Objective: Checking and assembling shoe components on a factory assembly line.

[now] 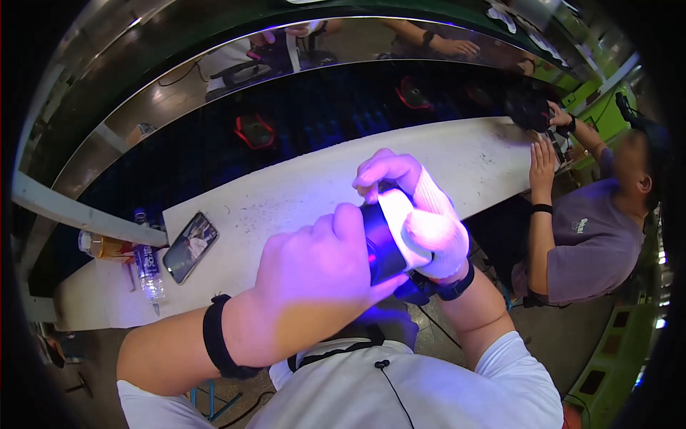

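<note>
Head view showed a black rounded object [382, 250] in front of the person's chest, under violet light. The left hand [314, 261] had its fingers clamped on the left side; the right hand [443, 229], partly covered in white knit, curled its fingers around the other. Leftward on the white worktable [279, 196] were a phone [190, 247] and a plastic bottle [148, 264]; rightward, a co-worker [593, 236].

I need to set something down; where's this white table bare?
The white table looks mostly bare between the phone and your left hand, and between your right hand and the co-worker's hand. It's crowded at the left end, by the bottle and amber container.
</note>
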{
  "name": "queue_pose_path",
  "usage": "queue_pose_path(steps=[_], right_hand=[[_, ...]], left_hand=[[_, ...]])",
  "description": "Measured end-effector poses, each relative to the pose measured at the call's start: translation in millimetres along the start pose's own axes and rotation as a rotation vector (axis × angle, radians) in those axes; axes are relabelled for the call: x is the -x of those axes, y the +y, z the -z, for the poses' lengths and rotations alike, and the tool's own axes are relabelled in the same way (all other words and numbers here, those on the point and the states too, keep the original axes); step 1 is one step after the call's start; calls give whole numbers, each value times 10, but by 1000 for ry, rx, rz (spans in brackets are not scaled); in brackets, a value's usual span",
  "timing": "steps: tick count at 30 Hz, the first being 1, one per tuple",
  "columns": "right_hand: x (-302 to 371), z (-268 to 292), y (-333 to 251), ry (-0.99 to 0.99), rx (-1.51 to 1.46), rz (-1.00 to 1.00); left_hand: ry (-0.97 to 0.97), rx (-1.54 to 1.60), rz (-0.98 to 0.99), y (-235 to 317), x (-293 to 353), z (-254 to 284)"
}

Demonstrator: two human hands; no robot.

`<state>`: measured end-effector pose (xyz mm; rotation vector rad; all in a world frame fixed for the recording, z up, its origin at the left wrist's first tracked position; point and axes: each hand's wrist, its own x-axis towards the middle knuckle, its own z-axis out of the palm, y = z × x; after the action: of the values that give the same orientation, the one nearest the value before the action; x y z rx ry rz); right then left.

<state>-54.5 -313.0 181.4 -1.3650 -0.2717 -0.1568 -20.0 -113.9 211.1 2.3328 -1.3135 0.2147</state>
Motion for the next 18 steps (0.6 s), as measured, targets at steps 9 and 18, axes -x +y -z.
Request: queue_pose_path(steps=[9, 18], right_hand=[[602, 101, -381, -222, 700, 43], [1007, -508, 775, -189, 826, 551]], left_hand=[[-45, -71, -300, 67, 140, -20], [73, 808, 512, -75, 1318, 40]])
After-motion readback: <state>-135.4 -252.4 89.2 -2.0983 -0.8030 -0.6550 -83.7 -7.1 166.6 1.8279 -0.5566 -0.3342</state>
